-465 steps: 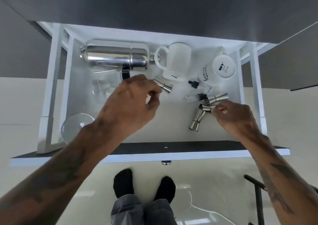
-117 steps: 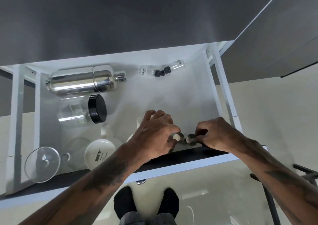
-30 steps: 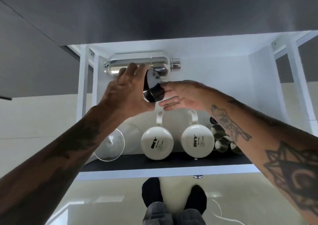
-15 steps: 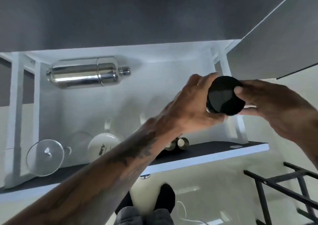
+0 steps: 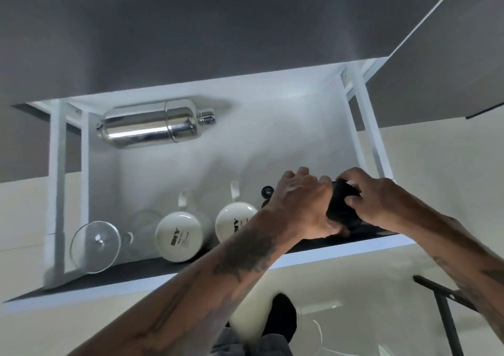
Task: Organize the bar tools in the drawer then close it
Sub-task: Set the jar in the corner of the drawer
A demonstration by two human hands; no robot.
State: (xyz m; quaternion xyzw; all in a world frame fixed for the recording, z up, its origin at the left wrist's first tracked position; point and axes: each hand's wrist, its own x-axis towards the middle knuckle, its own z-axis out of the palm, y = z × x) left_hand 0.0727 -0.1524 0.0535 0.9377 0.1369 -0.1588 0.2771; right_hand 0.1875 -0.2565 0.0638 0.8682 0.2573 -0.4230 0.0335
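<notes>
Black-lidded jar (image 5: 342, 211) at near right corner of drawer (image 5: 272, 143), gripped between both hands. Left hand (image 5: 300, 205) wraps body, right hand (image 5: 368, 200) pinches lid. Likely glass: rigid, slick, breakable; hold body, not lid.

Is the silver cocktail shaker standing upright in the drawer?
No, the cocktail shaker lies on its side along the back of the drawer, cap pointing right.

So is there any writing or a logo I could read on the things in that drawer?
Left white mug: a dark printed logo on its base, too blurred and tilted to read.
Right white mug: the same kind of dark mark, also unreadable.
Cocktail shaker, wine glass and black-lidded jar: no text visible.
</notes>
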